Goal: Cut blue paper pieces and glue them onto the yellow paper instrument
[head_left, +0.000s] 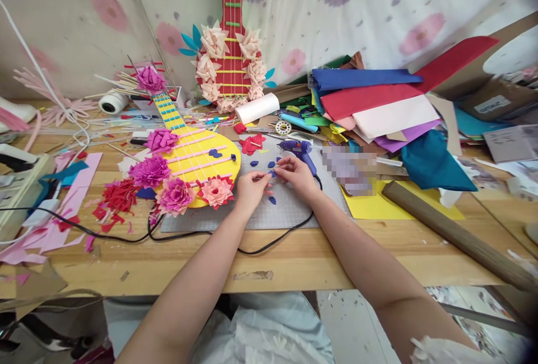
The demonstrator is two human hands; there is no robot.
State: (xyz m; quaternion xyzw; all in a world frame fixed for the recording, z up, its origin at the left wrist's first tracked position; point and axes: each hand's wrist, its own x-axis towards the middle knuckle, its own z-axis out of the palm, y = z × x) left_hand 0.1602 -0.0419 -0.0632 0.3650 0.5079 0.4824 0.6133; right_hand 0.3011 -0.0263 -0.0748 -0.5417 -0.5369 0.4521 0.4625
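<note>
Grey gridded cutting mat (290, 211): bare patch nearer than the fingers (287, 169).
Yellow flower-trimmed toy guitar (204, 154): bars the way left of them.
Blue plastic glue gun (306, 157): blocks just beyond, rightward.
Thin black cable (290, 234): crosses the patch's near side.

Blue bit (273, 173): mostly hid. btwn fingers (289, 166); shape unclear.
Pixelated obj. (353, 171): R of fingers; blurred, can't ID.
Red guitar (232, 11): beyond fingers; neck cut by top edge.
Brown roll (454, 235): well R of fingers; cut by R edge.
R sleeve (441, 351): nearer than fingers; mostly cut off, btm. edge.
</note>
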